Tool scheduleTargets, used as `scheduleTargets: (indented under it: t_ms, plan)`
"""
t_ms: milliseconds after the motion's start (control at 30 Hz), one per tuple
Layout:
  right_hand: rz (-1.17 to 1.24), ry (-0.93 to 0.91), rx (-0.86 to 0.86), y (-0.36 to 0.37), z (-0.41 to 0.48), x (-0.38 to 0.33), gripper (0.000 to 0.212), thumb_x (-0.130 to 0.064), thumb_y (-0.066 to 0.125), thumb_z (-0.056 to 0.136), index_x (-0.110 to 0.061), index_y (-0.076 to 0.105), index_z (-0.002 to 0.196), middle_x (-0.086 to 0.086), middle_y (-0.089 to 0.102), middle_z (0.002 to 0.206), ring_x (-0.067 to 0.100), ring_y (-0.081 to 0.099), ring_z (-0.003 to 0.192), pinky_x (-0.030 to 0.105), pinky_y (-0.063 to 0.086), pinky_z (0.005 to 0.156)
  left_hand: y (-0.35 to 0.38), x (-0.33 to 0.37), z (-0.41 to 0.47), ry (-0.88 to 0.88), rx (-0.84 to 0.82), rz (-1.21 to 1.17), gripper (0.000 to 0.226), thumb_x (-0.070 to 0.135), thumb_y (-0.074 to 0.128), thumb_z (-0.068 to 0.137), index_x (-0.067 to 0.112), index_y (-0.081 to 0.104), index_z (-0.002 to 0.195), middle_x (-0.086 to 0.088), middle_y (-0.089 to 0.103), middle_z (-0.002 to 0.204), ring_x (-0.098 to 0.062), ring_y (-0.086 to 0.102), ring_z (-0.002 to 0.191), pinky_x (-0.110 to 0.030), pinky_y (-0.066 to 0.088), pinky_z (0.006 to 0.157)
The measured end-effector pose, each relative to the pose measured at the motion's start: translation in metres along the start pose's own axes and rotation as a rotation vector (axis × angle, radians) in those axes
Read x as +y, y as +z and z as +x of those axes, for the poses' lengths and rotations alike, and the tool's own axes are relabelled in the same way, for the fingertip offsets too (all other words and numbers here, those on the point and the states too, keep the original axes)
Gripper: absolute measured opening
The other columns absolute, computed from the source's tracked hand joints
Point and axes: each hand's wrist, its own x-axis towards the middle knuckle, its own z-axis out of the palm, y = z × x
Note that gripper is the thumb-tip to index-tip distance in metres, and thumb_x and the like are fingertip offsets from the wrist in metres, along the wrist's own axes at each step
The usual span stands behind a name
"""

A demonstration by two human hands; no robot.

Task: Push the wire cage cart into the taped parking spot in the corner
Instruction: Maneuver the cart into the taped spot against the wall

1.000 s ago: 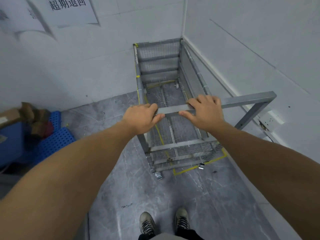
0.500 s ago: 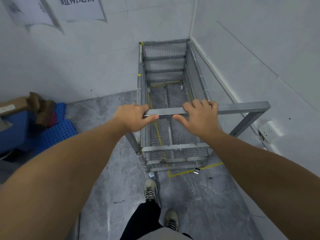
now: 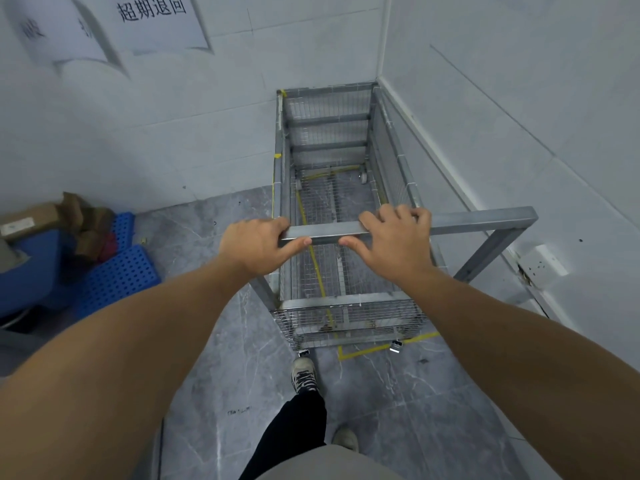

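Gripping the handle bar [image 3: 325, 233], both hands, left hand [image 3: 256, 245] and right hand [image 3: 394, 237], are closed; wire cage cart [image 3: 329, 161] seemingly parked, yellow tape [image 3: 363, 349] showing slightly behind.

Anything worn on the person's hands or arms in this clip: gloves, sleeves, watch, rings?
Nothing shows: the left hand and right hand are ungloved, with no rings or watch visible, and both forearms are uncovered as far as the frame shows.

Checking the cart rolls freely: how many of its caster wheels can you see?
3: one far inside the cart, two at the near end, left and right. The fourth, far left, may be hidden behind mesh.
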Motion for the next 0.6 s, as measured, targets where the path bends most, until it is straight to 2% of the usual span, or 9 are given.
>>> scheduleTargets:
  t_ms: [300,600]
  plan:
    - [0.004,0.007,-0.008,-0.001,-0.0006,-0.0009,0.064,-0.078,0.034,0.09,-0.023,0.065,0.098,0.004,0.062,0.091,0.027,0.053,0.084,0.046,0.035,0.086,0.0049,-0.0009,-0.0011,-0.002,0.036,-0.009,0.066,0.083,0.015,0.08,0.026,0.048,0.078,0.007,0.056,0.063,-0.017,0.055,0.057,-0.028,0.038,0.054]
    - [0.037,0.015,-0.031,-0.0016,-0.0003,-0.0016,0.063,-0.078,0.032,0.09,-0.025,0.065,0.1,0.003,0.062,0.094,0.027,0.052,0.089,0.047,0.034,0.088,0.0007,0.0027,-0.0017,-0.029,-0.014,-0.011,0.061,0.077,0.024,0.085,0.023,0.053,0.083,0.005,0.058,0.068,-0.019,0.057,0.062,-0.029,0.037,0.055]
